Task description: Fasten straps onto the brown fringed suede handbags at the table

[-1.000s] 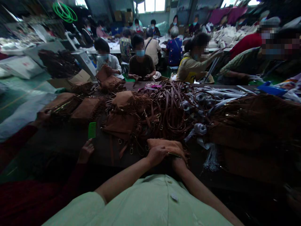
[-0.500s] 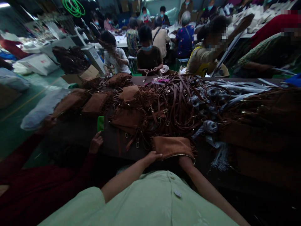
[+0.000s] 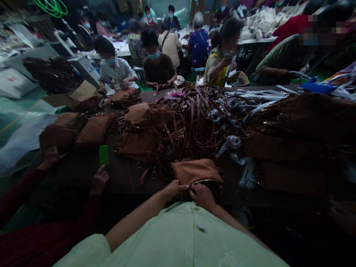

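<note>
1. Pinching the near left corner of the brown fringed pouch [image 3: 197,170], my left grip [image 3: 174,188] is closed on it, on the near side of the strap heap [image 3: 198,115].
2. I have my right grip [image 3: 204,195] just beside the left, nearer to me than the strap heap, fingers bent at the left end of the brass zip [image 3: 204,181]; I cannot tell whether they are closed on it.
3. The pouch sits in front of the strap heap, at the table's [image 3: 118,174] near edge, zip toward me.
4. Left of the strap heap I see more brown pouches [image 3: 136,144]; farther left and nearer, a green comb [image 3: 104,155] with a co-worker's hand [image 3: 99,180] at its lower end.
5. Right of the strap heap are a pale grey roll [image 3: 233,141] and dark brown stacked pouches [image 3: 278,147].
6. Beyond the strap heap, I make out a seated person in a dark top [image 3: 158,68], hands together.
</note>
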### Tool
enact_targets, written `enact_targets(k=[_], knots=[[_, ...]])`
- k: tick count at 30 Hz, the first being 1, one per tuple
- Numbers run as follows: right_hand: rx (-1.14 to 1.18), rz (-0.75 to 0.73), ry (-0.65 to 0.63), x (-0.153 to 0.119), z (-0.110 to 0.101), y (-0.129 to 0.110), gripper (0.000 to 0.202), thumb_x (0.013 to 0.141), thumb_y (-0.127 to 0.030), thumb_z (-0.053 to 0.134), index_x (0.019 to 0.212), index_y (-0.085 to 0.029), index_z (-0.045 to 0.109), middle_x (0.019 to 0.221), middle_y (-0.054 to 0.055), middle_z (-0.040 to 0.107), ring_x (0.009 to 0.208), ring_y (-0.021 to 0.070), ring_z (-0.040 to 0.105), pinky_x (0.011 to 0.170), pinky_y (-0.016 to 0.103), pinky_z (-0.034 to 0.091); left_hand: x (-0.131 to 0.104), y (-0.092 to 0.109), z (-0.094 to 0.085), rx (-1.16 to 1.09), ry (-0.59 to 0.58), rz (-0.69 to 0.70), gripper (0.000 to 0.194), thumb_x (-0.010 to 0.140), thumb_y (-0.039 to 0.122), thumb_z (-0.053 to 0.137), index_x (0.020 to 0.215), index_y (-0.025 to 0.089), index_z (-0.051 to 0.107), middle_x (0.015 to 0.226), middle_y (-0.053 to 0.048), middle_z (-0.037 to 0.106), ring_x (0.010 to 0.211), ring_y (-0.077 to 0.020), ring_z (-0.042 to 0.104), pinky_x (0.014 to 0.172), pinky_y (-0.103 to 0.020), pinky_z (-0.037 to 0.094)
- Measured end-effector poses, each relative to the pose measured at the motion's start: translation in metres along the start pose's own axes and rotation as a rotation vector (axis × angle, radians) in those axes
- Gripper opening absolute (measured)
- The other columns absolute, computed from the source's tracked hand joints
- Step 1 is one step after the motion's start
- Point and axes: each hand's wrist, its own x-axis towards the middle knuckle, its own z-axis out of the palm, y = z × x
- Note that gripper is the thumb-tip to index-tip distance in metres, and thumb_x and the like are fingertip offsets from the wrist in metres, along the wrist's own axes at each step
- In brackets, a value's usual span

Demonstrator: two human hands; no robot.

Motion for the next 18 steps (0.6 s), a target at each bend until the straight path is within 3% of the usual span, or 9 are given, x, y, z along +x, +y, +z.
enact_targets(k=[4, 7, 10, 14, 16, 18], knots=[[-0.092, 0.016, 0.029, -0.001, -0.002, -0.009, 0.019, 0.087, -0.016, 0.040, 0.094, -0.016, 0.058, 0.091, 0.008, 0.063, 0.088, 0.0161, 0.058, 0.077, 0.024, 0.039, -0.002, 0.004, 0.004, -0.038, -0.037, 0.038, 0.039, 0.055, 0.042, 0.078, 0.067, 0.011, 0.057, 0.053, 0.004, 0.049, 0.044, -0.0053, 0.041, 0.043, -0.018, 0.031], [-0.052, 0.097, -0.013, 0.002, -0.004, -0.002, 0.020, 0.089, -0.021, 0.039, 0.096, -0.016, 0.058, 0.093, 0.009, 0.063, 0.089, 0.0173, 0.059, 0.076, 0.025, 0.039, 0.000, 0.007, 0.000, -0.016, -0.039, 0.057, 0.039, 0.057, 0.042, 0.076, 0.065, 0.011, 0.054, 0.051, 0.004, 0.047, 0.042, -0.0051, 0.040, 0.041, -0.018, 0.029], [0.040, 0.273, -0.057, 0.003, -0.008, 0.032, 0.021, 0.087, -0.027, 0.043, 0.092, -0.017, 0.060, 0.093, 0.009, 0.066, 0.088, 0.0181, 0.061, 0.071, 0.025, 0.038, 0.004, 0.007, -0.016, 0.013, -0.017, 0.048, 0.040, 0.056, 0.041, 0.076, 0.071, 0.012, 0.054, 0.053, 0.004, 0.049, 0.040, -0.0047, 0.039, 0.038, -0.018, 0.027], [0.035, 0.555, -0.053, -0.006, -0.016, 0.102, 0.027, 0.087, -0.029, 0.041, 0.083, -0.015, 0.063, 0.086, 0.012, 0.067, 0.081, 0.0185, 0.062, 0.065, 0.025, 0.036, 0.003, 0.009, -0.040, 0.014, 0.010, 0.029, 0.041, 0.055, 0.040, 0.077, 0.074, 0.013, 0.053, 0.054, 0.005, 0.050, 0.039, -0.0037, 0.039, 0.037, -0.016, 0.026], [0.077, 0.581, -0.062, -0.014, -0.021, 0.126, 0.027, 0.087, -0.030, 0.041, 0.082, -0.015, 0.063, 0.082, 0.010, 0.067, 0.078, 0.0171, 0.062, 0.064, 0.024, 0.036, -0.002, 0.013, -0.044, 0.014, -0.010, -0.021, 0.039, 0.055, 0.038, 0.076, 0.073, 0.012, 0.054, 0.052, 0.005, 0.049, 0.038, -0.0033, 0.038, 0.036, -0.016, 0.025], [0.079, 0.547, -0.023, -0.021, -0.027, 0.132, 0.025, 0.086, -0.031, 0.045, 0.086, -0.015, 0.063, 0.082, 0.009, 0.067, 0.078, 0.0173, 0.061, 0.065, 0.024, 0.038, -0.009, 0.022, -0.039, 0.003, -0.035, -0.088, 0.034, 0.057, 0.036, 0.075, 0.073, 0.013, 0.056, 0.050, 0.005, 0.049, 0.036, -0.0035, 0.037, 0.036, -0.016, 0.024]])
